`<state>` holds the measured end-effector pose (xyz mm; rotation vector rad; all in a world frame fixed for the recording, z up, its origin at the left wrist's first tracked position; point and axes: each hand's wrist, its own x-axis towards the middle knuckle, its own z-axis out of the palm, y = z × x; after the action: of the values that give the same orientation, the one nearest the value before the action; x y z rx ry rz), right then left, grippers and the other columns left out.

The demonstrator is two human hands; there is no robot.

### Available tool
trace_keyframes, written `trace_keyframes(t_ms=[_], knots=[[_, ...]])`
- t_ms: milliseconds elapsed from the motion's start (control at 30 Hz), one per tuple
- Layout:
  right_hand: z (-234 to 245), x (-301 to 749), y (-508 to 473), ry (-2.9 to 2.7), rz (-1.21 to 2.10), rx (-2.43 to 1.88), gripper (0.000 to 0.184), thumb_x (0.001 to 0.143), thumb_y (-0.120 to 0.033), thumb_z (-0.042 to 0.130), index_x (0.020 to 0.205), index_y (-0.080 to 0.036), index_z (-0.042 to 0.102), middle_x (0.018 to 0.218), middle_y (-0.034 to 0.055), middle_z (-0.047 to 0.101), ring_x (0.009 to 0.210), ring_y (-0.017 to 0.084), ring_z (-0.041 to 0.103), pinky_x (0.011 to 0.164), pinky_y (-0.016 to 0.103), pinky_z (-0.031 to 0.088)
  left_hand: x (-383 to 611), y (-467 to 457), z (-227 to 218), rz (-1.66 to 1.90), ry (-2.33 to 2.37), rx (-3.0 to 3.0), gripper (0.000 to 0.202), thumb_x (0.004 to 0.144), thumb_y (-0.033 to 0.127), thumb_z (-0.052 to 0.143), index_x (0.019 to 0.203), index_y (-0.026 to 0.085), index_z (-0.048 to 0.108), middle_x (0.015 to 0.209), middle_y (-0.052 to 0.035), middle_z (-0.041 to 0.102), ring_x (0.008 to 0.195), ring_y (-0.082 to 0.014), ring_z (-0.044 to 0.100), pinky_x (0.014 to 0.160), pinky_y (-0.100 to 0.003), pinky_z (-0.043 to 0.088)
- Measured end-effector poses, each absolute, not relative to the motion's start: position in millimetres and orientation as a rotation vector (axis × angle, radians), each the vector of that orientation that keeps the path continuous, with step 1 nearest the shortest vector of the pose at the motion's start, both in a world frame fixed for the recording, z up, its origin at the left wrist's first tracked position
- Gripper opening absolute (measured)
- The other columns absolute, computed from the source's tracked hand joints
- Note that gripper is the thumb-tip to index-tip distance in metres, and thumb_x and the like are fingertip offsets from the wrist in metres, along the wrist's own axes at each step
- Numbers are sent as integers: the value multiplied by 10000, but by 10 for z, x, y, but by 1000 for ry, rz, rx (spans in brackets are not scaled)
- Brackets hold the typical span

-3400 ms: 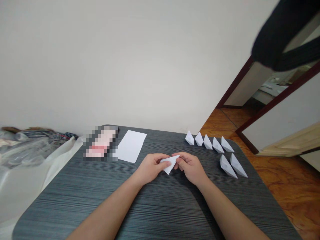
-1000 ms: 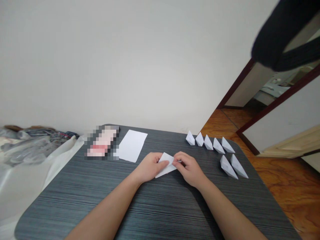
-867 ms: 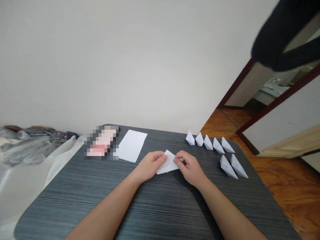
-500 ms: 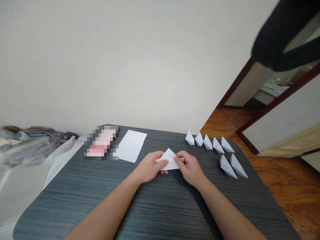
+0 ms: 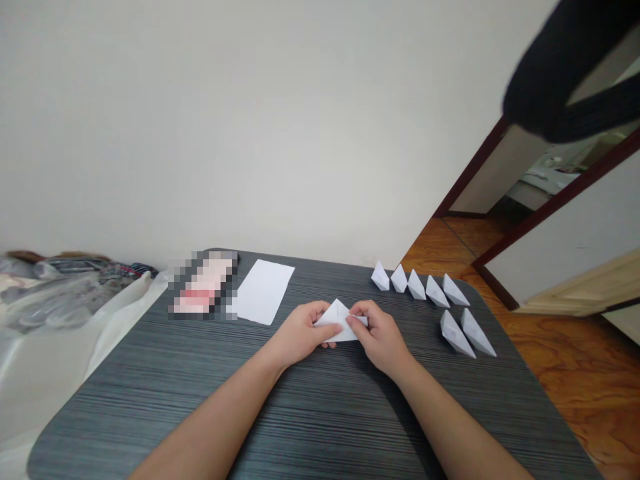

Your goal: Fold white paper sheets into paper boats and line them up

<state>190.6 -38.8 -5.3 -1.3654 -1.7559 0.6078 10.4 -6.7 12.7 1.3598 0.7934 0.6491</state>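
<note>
Between my two hands, a white sheet of paper folded to a triangular peak (image 5: 336, 312) is held just above the table, its point facing away from me. My left hand (image 5: 306, 333) grips its left side, thumb flat across the front and fingers behind and beneath. On the right side, my right hand (image 5: 376, 333) pinches the fold between thumb and curled fingers. A narrow flap of paper sticks out near the right fingers. The back of the folded paper is hidden.
Several folded white paper boats (image 5: 417, 285) stand at the right of the dark wood-grain table (image 5: 310, 413). Flat white paper (image 5: 265, 293) lies at the back left, beside a pixelated object (image 5: 205, 283). Plastic-wrapped items (image 5: 75, 287) sit left of the table; a wall rises behind.
My left thumb has slid a little to the right across the folded paper. My right thumb has shifted slightly on its edge. The rest stays in place.
</note>
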Motion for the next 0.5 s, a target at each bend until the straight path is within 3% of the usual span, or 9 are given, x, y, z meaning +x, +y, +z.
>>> trace_keyframes(t_ms=[233,333,500], knots=[[-118,1867,-393,-1590,915,-1304,224,835,-258,527,1049,-201,496,772,0,575,618,128,545,547,228,408,85,-65,101,666,828,1413,133,749,208,568,846,118,580,731,-20,605,640,-131,557,582,-239,454],[-112,1863,-385,-1576,1039,-1297,176,801,-280,579,947,-186,546,771,3,600,659,135,566,574,226,423,68,-51,80,689,861,1491,122,751,210,571,828,118,596,746,-18,604,664,-126,543,593,-223,425],[-19,1887,-393,-1678,1137,-1431,190,820,-328,555,734,-164,596,561,-16,588,526,117,540,504,207,384,65,-38,60,686,891,1551,135,756,232,572,831,125,610,758,-21,616,691,-134,550,604,-220,413]])
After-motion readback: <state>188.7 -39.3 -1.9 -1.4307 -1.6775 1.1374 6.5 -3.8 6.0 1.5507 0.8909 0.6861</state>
